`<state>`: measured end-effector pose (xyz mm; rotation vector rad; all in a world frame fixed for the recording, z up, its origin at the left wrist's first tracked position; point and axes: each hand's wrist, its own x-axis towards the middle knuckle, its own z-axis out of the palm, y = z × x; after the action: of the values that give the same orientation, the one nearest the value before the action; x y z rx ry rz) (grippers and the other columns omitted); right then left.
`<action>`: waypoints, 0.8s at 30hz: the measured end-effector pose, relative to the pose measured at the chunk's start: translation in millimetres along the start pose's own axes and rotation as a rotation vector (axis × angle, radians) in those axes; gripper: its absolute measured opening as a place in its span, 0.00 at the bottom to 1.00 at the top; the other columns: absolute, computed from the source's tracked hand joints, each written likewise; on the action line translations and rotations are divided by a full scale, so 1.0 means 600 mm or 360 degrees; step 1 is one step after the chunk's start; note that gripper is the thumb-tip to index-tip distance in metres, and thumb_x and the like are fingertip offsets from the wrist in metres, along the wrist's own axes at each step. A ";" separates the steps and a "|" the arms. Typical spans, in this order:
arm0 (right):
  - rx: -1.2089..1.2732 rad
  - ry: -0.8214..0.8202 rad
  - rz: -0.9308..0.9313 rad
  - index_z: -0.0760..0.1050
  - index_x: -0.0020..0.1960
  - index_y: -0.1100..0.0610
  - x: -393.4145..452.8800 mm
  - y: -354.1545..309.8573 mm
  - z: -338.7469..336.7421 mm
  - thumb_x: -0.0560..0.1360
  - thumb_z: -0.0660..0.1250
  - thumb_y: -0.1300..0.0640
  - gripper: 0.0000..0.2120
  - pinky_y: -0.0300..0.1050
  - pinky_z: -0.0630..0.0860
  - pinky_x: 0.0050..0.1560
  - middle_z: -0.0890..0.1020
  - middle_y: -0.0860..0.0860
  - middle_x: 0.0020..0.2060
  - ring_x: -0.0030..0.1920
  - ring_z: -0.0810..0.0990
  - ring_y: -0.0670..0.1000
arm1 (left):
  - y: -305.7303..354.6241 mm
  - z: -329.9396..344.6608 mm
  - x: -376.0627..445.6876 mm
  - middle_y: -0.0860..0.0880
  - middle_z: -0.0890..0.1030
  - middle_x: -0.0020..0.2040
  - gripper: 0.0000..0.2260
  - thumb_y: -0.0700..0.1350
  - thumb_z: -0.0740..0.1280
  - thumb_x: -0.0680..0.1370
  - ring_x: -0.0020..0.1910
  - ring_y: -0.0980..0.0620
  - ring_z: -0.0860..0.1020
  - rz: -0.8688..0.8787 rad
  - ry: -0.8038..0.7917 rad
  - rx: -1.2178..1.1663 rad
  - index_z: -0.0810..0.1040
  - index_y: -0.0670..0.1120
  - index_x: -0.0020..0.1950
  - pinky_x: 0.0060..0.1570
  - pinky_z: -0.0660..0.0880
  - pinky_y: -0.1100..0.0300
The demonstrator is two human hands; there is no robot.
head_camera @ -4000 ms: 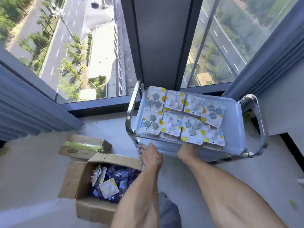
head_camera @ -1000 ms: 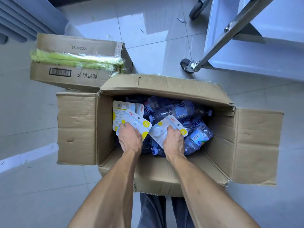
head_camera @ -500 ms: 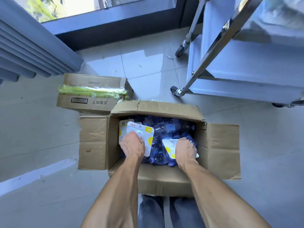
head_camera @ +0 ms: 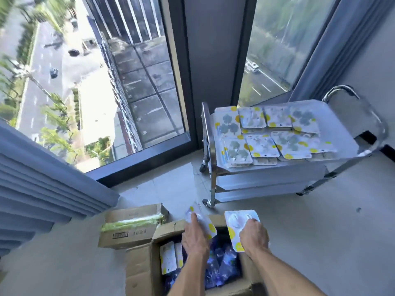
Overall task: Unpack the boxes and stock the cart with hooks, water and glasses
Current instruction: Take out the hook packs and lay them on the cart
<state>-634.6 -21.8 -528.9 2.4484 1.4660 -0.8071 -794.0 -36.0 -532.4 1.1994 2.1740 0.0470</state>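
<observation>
Head view looks down at two bare hands raised just above an open cardboard box (head_camera: 141,272) on the floor. Left hand (head_camera: 195,239) pinches a hook pack (head_camera: 204,221) at its near end, index finger laid straight along it; the pack's long axis runs from near right to far left, tilted, its far end over the box's far flap. Right hand (head_camera: 253,235) has its fingers curled over the near edge of a second hook pack (head_camera: 238,224), which faces up and points away from the person toward the cart, its long axis nearly straight ahead. Both packs are white cards with yellow dots and a clear blister; motion blur hides the hooks' shape.

Inside the box lie blue-labelled water bottles (head_camera: 222,272), and two more hook packs (head_camera: 168,258) stand on edge against its left wall. A second, closed carton (head_camera: 130,228) with a green strip over its top sits just beside the box's far left corner.

Beyond, apart from the box, stands the steel cart (head_camera: 210,167) on castors, with no other thing between them. Its top shelf carries hook packs on the cart (head_camera: 263,133) in two rows, overlapping, filling the left and middle; the right edge of the shelf is bare. Blue curtain (head_camera: 38,180) hangs at left, and windows (head_camera: 96,82) behind show a street far below.
</observation>
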 end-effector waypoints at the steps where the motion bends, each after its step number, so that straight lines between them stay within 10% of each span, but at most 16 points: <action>1: 0.0060 0.0013 0.0018 0.75 0.60 0.59 -0.004 0.009 -0.028 0.77 0.60 0.61 0.13 0.43 0.76 0.50 0.82 0.54 0.57 0.57 0.81 0.54 | 0.022 -0.013 -0.010 0.46 0.76 0.47 0.07 0.41 0.57 0.80 0.43 0.45 0.75 0.0036 -0.0005 -0.0075 0.66 0.51 0.57 0.40 0.65 0.54; 12: 0.0410 0.0096 0.0010 0.75 0.62 0.59 0.131 0.152 -0.322 0.78 0.59 0.61 0.14 0.46 0.77 0.54 0.81 0.56 0.58 0.59 0.80 0.56 | 0.401 0.019 -0.131 0.45 0.80 0.35 0.07 0.39 0.63 0.75 0.33 0.50 0.79 0.0373 -0.0306 -0.0852 0.79 0.47 0.41 0.34 0.74 0.59; 20: 0.0570 0.0084 0.0008 0.79 0.59 0.60 0.296 0.308 -0.476 0.78 0.62 0.56 0.14 0.45 0.76 0.53 0.82 0.57 0.57 0.58 0.80 0.57 | 0.697 0.107 -0.146 0.47 0.72 0.26 0.14 0.35 0.57 0.80 0.21 0.53 0.67 -0.0381 -0.0752 -0.1888 0.72 0.43 0.35 0.20 0.65 0.65; 24: 0.0601 -0.0045 -0.0023 0.78 0.58 0.63 0.355 0.358 -0.525 0.78 0.65 0.53 0.15 0.45 0.75 0.52 0.82 0.60 0.57 0.59 0.80 0.59 | 0.774 0.130 -0.146 0.42 0.80 0.28 0.13 0.30 0.59 0.80 0.22 0.50 0.78 -0.0503 -0.0909 -0.2112 0.77 0.35 0.38 0.25 0.75 0.63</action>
<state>-258.6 163.0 -404.6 2.6744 1.4323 -1.2144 -371.9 146.0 -397.8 0.0605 1.2823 0.7669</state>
